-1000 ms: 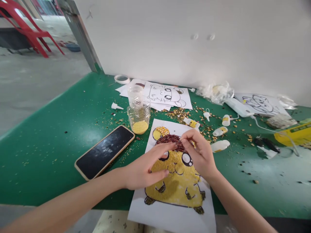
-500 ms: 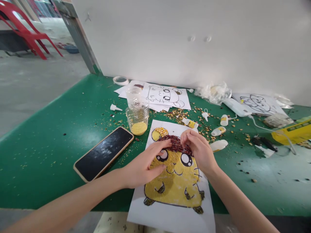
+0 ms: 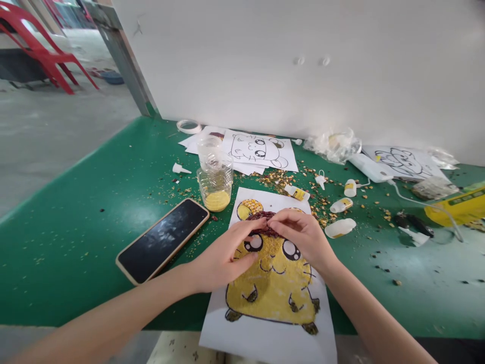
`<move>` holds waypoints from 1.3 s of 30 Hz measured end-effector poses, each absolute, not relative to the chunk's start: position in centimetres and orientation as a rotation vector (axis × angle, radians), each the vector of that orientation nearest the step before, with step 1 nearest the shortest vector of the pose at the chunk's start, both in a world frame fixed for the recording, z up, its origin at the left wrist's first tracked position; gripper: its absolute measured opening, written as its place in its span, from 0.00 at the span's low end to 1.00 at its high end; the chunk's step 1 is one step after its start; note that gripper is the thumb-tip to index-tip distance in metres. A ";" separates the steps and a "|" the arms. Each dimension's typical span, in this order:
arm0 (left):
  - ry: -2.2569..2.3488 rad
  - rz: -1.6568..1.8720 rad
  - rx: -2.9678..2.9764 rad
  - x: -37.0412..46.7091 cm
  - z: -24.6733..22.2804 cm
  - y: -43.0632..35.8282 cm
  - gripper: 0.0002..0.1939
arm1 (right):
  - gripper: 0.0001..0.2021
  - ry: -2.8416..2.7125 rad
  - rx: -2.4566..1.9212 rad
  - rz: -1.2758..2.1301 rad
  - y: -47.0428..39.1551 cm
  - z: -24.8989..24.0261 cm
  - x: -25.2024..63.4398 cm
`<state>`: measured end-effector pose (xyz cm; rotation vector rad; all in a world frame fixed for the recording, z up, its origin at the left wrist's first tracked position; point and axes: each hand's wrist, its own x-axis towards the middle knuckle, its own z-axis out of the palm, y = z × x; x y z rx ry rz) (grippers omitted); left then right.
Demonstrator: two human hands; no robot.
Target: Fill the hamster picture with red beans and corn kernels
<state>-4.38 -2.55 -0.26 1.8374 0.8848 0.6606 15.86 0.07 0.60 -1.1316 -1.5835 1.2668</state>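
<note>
A white sheet with a yellow hamster picture (image 3: pixel 273 298) lies at the table's front edge, its head top covered in dark red beans (image 3: pixel 261 227) and one ear in corn kernels (image 3: pixel 254 205). Over the picture's left side rests my left hand (image 3: pixel 227 253), fingers spread, fingertips at the red beans. My right hand (image 3: pixel 303 235) is above the red beans, thumb and index finger pinched near my left fingertips; whatever they hold is too small to name.
On the green table (image 3: pixel 76 227) lie a phone (image 3: pixel 162 240), a clear plastic cup with yellow grains (image 3: pixel 217 199), glue bottles (image 3: pixel 340 228), scattered seeds, drawn sheets (image 3: pixel 261 150), a tape roll (image 3: pixel 188 126), a power bank (image 3: pixel 369 168) and a yellow packet (image 3: pixel 454 207).
My right hand has moved left across the red beans, close to my left fingertips. My left hand has stayed nearly in place.
</note>
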 end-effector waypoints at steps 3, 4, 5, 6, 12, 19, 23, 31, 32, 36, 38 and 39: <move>0.908 0.679 1.796 -4.3 -0.2 -2.5 0.26 | 0.03 -1.711 -1.123 1.055 -0.1 0.3 15.9; 0.916 0.685 1.788 -4.3 -0.1 -2.5 0.24 | 0.02 -1.779 -1.114 0.935 -0.2 0.2 15.9; 0.924 0.691 1.788 -4.3 0.0 -2.5 0.22 | 0.01 -1.849 -1.093 0.806 -0.3 0.2 15.8; 0.935 0.700 1.792 -4.2 0.2 -2.5 0.19 | 0.02 -1.914 -1.064 0.684 -0.4 0.2 15.8; 1.008 0.726 1.779 -4.1 0.6 -2.3 0.11 | 0.06 -2.094 -0.967 0.432 -0.6 0.1 15.6; 0.925 0.732 1.824 -3.9 1.0 -2.2 0.09 | 0.07 -2.222 -0.875 0.296 -0.6 0.0 15.6; 0.906 0.711 1.835 -3.8 1.0 -2.2 0.08 | 0.07 -2.305 -0.812 0.214 -0.7 -0.3 15.6; 0.902 0.699 1.816 -3.7 1.1 -2.3 0.05 | 0.09 -2.342 -0.788 0.200 -0.8 -0.5 15.4; 0.906 0.698 1.818 -3.7 1.1 -2.3 0.06 | 0.09 -2.343 -0.783 0.215 -0.9 -0.5 15.5; 0.914 0.695 1.824 -3.7 1.0 -2.3 0.06 | 0.08 -2.321 -0.760 0.282 -0.9 -0.3 15.4; 0.912 0.692 1.826 -3.6 1.0 -2.3 0.06 | 0.08 -2.299 -0.765 0.310 -0.9 -0.2 15.4; 0.912 0.689 1.827 -3.7 0.9 -2.3 0.06 | 0.08 -2.292 -0.773 0.321 -0.9 -0.2 15.3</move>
